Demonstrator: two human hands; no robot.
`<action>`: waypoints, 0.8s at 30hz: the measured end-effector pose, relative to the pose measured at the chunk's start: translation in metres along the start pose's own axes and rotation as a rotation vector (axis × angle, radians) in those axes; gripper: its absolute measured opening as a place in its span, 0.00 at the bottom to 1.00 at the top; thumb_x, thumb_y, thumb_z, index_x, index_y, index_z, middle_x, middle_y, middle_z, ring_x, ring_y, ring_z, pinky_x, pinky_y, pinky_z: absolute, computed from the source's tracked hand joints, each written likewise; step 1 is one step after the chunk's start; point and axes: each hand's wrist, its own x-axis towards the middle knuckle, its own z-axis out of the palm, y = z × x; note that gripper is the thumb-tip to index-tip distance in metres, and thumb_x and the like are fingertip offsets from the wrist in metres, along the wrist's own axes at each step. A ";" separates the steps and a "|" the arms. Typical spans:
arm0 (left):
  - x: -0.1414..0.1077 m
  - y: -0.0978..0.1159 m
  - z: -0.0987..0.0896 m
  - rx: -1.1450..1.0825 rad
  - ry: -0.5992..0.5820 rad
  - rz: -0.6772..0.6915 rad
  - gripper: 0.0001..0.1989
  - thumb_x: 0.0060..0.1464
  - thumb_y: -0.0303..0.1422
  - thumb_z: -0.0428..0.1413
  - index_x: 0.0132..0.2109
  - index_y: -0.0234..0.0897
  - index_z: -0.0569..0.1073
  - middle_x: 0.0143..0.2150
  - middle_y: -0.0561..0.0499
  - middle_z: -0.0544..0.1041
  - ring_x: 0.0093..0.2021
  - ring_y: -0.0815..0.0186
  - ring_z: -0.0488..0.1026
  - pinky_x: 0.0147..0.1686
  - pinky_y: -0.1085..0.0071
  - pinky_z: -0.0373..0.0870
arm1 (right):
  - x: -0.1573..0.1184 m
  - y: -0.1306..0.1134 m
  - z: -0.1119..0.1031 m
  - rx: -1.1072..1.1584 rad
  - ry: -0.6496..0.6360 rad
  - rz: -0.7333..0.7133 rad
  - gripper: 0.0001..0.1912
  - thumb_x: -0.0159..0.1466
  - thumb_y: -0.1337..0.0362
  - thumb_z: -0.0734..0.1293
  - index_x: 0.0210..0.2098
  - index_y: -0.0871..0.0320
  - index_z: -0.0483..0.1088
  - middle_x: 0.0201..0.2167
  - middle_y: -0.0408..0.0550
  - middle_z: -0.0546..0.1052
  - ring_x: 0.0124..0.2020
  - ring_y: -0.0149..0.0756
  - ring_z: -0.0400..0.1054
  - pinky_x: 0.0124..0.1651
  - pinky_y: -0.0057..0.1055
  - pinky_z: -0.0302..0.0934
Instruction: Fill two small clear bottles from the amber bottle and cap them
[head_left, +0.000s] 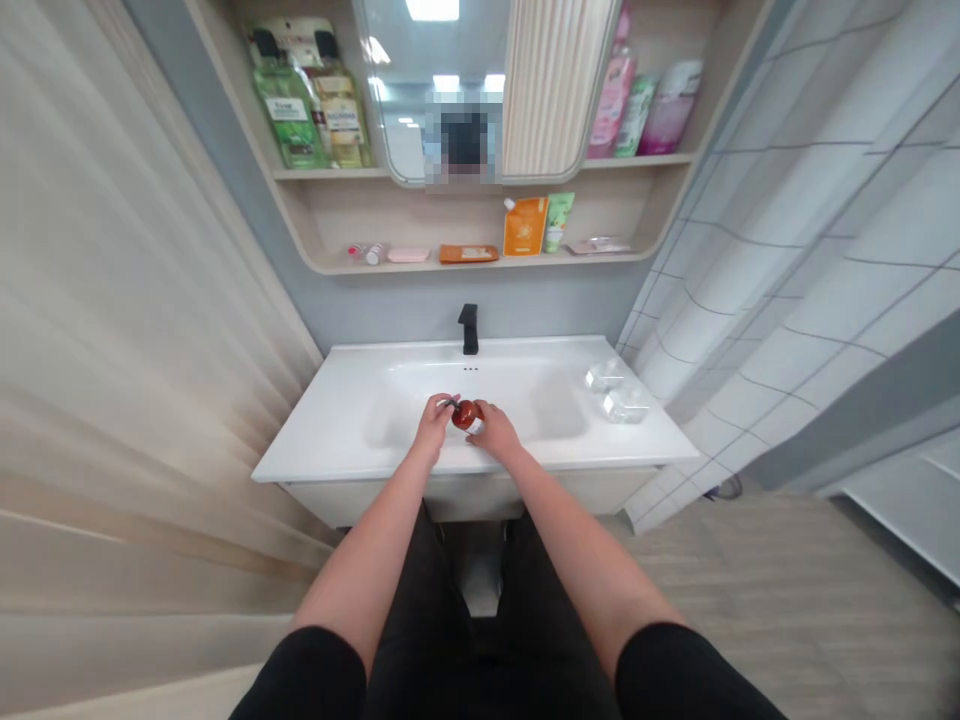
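Observation:
Over the front of the white sink (pixel 390 385), my right hand (pixel 496 432) is wrapped round an amber-brown bottle (pixel 466 413) with a white label. The bottle is tilted, with its top toward the left. My left hand (pixel 432 426) is closed at the bottle's top, fingers on a dark pump head (pixel 451 404). Whether the pump head is seated on the bottle or apart from it is too small to tell. Behind both hands, the black faucet (pixel 469 330) stands at the back rim of the sink.
Two clear containers (pixel 625 404) stand on the counter's right side. A mirror cabinet (pixel 480 262) hangs above, holding mouthwash bottles (pixel 294 118), an orange pouch (pixel 526 226), a green tube (pixel 557 222) and pink bottles (pixel 613 95). A curtain (pixel 150 300) borders the left, a tiled wall (pixel 810 250) the right.

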 end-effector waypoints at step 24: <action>0.003 -0.003 -0.002 0.111 0.094 0.018 0.15 0.52 0.37 0.64 0.47 0.41 0.81 0.52 0.44 0.85 0.56 0.55 0.81 0.65 0.51 0.73 | -0.003 -0.005 -0.002 -0.101 0.005 0.054 0.45 0.54 0.67 0.83 0.67 0.50 0.67 0.58 0.54 0.77 0.56 0.52 0.73 0.60 0.44 0.66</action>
